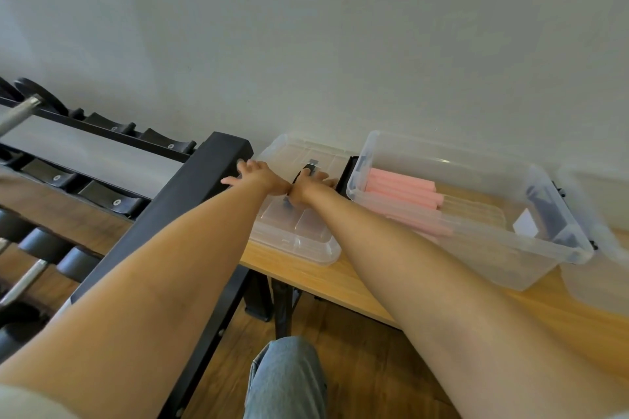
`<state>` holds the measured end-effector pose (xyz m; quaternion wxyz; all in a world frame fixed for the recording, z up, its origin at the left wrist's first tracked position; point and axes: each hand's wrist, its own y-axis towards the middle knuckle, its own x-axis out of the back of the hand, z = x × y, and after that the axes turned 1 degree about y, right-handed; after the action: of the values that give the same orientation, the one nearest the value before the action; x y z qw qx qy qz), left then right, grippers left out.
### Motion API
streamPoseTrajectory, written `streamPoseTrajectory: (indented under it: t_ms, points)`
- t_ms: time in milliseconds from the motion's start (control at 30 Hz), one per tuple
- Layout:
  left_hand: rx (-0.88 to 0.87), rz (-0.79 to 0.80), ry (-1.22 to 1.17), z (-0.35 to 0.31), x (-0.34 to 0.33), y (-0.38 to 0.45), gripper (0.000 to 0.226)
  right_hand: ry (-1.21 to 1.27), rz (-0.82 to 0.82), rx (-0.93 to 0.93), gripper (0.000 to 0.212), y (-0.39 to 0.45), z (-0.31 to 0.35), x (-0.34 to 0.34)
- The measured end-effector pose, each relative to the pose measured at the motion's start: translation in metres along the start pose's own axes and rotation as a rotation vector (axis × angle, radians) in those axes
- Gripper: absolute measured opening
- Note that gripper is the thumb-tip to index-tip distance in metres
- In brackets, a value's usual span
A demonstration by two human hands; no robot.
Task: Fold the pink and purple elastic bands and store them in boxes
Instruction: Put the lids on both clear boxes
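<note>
Reaching both hands over the clear lid [296,231] at 12 o'clock, the left hand [253,175] lies spread and released, while the right hand [311,185] seems to grip its black handle [308,168]. The folded pink bands [401,194] already sit in the open box [476,248] at 2 o'clock on the desk [306,274]. I'd lift the lid level, steadying its far edge, then swing it over that box.

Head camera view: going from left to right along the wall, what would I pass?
Dumbbell rack → left hand → right hand resting on the clear lid → open clear box holding folded pink bands → another clear box, cut off at the right edge.
</note>
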<state>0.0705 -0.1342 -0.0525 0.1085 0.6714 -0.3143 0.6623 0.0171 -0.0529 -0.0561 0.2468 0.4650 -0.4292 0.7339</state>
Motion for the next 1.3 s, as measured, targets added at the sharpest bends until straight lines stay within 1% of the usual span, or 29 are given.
streamPoseTrajectory:
  t_ms: [67, 167, 267, 333, 367, 400, 467, 567, 600, 667, 767, 833, 900, 933, 1033, 1067, 1100, 1200, 1300]
  points:
    - [0.003, -0.003, -0.019, 0.004, 0.0, 0.005, 0.115, 0.004, 0.013, -0.013, 0.095, 0.002, -0.002, -0.001]
    - [-0.028, 0.013, -0.045, 0.004, -0.001, 0.007, 0.116, 0.013, 0.019, -0.025, 0.093, 0.004, -0.007, -0.005]
    - [-0.029, -0.016, -0.052, 0.0, 0.005, 0.002, 0.12, 0.047, 0.005, -0.032, 0.093, 0.002, -0.012, -0.006]
    - [0.002, -0.047, -0.058, 0.0, 0.011, 0.002, 0.123, 0.064, 0.007, -0.025, 0.092, 0.002, -0.013, -0.005]
    - [0.014, -0.064, -0.076, 0.001, 0.013, 0.004, 0.119, 0.065, 0.008, -0.023, 0.093, 0.002, -0.014, -0.004]
    - [0.019, -0.081, -0.107, 0.001, 0.015, 0.006, 0.11, 0.062, 0.007, -0.023, 0.096, 0.002, -0.014, -0.003]
    - [0.029, -0.101, -0.155, 0.002, 0.017, 0.008, 0.089, 0.07, 0.017, -0.025, 0.097, 0.002, -0.016, -0.001]
    - [0.04, -0.113, -0.14, 0.004, 0.018, 0.007, 0.068, 0.117, 0.031, -0.008, 0.086, 0.001, -0.021, 0.001]
    - [0.039, -0.108, -0.136, 0.005, 0.018, 0.007, 0.065, 0.141, 0.015, 0.013, 0.082, 0.003, -0.023, 0.0]
    - [0.047, -0.092, -0.137, 0.009, 0.019, 0.009, 0.067, 0.218, -0.029, 0.039, 0.076, 0.006, -0.023, -0.002]
    - [0.048, -0.057, -0.144, 0.013, 0.022, 0.009, 0.071, 0.223, -0.007, -0.053, 0.086, 0.002, -0.015, -0.004]
    - [0.047, -0.036, -0.174, 0.018, 0.024, 0.009, 0.065, 0.244, -0.029, -0.068, 0.09, -0.001, -0.011, -0.003]
    - [0.036, -0.033, -0.213, 0.023, 0.025, 0.014, 0.057, 0.282, -0.081, -0.072, 0.079, -0.005, -0.012, -0.002]
    - [0.034, -0.028, -0.237, 0.026, 0.024, 0.022, 0.058, 0.301, -0.104, -0.075, 0.074, -0.006, -0.012, -0.001]
    - [0.007, -0.002, -0.342, 0.03, 0.026, 0.03, 0.08, 0.359, -0.143, -0.069, 0.068, -0.013, -0.013, 0.0]
    - [-0.011, -0.016, -0.374, 0.031, 0.029, 0.024, 0.08, 0.373, -0.158, -0.063, 0.067, -0.015, -0.014, 0.0]
    - [-0.028, -0.05, -0.378, 0.031, 0.032, 0.016, 0.074, 0.389, -0.171, -0.056, 0.068, -0.017, -0.015, 0.0]
    - [-0.098, -0.207, -0.335, 0.036, 0.035, 0.008, 0.051, 0.436, -0.191, -0.039, 0.069, -0.024, -0.015, 0.003]
    - [-0.133, -0.293, -0.229, 0.039, 0.037, 0.0, 0.048, 0.468, -0.203, -0.019, 0.068, -0.028, -0.014, 0.005]
